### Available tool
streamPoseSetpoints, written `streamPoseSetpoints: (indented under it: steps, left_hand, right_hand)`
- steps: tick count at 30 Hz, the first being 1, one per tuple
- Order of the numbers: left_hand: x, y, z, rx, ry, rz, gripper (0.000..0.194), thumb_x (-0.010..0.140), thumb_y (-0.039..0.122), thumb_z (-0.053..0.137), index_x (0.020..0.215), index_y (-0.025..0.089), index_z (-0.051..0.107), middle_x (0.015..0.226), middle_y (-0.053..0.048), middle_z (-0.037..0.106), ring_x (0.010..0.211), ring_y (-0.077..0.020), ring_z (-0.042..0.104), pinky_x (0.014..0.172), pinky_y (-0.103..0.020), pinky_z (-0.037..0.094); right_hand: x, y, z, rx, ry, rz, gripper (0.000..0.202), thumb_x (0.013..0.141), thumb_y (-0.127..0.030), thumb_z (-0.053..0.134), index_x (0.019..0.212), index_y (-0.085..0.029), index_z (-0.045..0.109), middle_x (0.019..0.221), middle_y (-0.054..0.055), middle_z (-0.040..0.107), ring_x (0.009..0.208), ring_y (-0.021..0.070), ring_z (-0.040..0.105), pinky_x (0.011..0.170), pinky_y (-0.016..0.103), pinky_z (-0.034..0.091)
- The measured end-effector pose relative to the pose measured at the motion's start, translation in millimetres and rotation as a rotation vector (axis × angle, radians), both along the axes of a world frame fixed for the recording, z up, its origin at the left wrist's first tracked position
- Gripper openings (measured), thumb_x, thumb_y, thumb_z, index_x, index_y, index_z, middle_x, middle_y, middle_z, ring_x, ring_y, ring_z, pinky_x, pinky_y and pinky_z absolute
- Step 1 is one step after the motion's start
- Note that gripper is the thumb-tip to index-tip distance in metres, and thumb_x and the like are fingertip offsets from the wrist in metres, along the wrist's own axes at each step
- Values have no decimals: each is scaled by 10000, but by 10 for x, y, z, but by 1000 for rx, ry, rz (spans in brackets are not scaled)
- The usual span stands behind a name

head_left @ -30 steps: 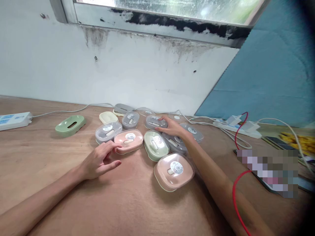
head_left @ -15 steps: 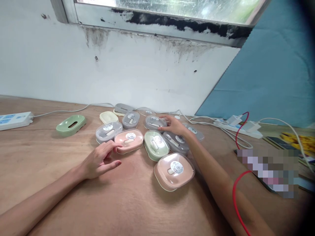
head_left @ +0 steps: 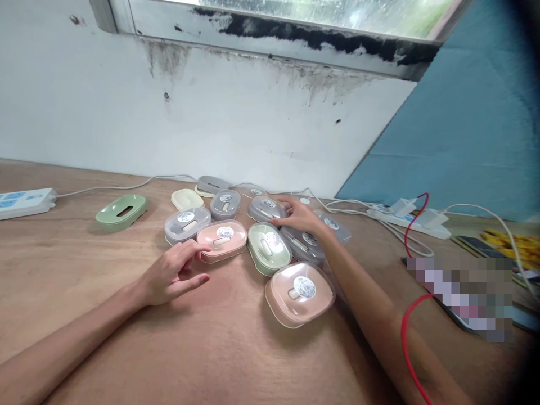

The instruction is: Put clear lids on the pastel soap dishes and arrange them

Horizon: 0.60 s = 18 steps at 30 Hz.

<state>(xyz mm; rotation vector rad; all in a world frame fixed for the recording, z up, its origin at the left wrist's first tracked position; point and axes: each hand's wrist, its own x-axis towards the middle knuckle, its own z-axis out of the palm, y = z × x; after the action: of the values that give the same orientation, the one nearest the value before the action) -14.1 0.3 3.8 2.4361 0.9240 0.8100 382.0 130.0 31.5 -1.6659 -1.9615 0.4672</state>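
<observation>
My left hand (head_left: 175, 274) rests at the near left edge of a pink soap box (head_left: 206, 248) with a clear lid. Its index fingertip touches the box, and the thumb is spread away. At the far side, my right hand (head_left: 301, 216) has thumb and fingers around the right end of a grey soap box (head_left: 259, 209). Nearby sit a green lidded soap box (head_left: 261, 261), a nearer pink one (head_left: 282, 306), and more grey ones (head_left: 179, 228), partly under my right forearm. White round labels show on the lids.
An open green soap dish (head_left: 120, 216) stands at the left, near a white power strip (head_left: 25, 203). Cream (head_left: 185, 199) and grey dishes (head_left: 213, 183) lie by the wall. On the right are another power strip (head_left: 434, 229), cables and a blurred-out phone (head_left: 459, 298). A red cable (head_left: 405, 332) crosses my right forearm.
The view has shifted very slightly. Both hands and the soap boxes stay in essentially the same places.
</observation>
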Motion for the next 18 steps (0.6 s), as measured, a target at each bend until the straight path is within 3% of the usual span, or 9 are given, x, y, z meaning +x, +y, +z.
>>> streamPoseSetpoints:
  steps: [6,8,13,18]
  left_hand:
    - [5,-6,26,7,2,-5,408,976,358,631,1344,257,488,1049,-19,584,732,-119,504,689,-250,453]
    - [5,-7,30,3,-1,-3,404,976,358,629,1340,253,491,1051,-22,586,726,-119,505,683,-251,453]
    - [8,-5,22,15,3,2,397,976,358,629,1335,249,499,1044,-25,589,740,-122,513,695,-255,457]
    - [10,-3,16,7,11,9,385,979,366,619,1326,241,508,1052,-36,596,733,-124,512,696,-260,460]
  right_hand:
    - [-87,-2,22,-38,-132,3,763,677,-544,836,1296,-125,682,1115,160,751,1015,360,708,879,469,566]
    - [-101,-4,24,-20,-152,25,716,709,-503,817,1303,-128,677,1206,165,732,1072,368,698,919,473,556]
    - [-143,-42,54,57,-174,161,767,794,-356,761,1504,-224,501,1480,97,589,1329,305,570,1095,439,462]
    - [-167,-48,58,69,-222,237,642,853,-352,716,1467,-244,565,1459,104,604,1331,303,564,1115,434,432]
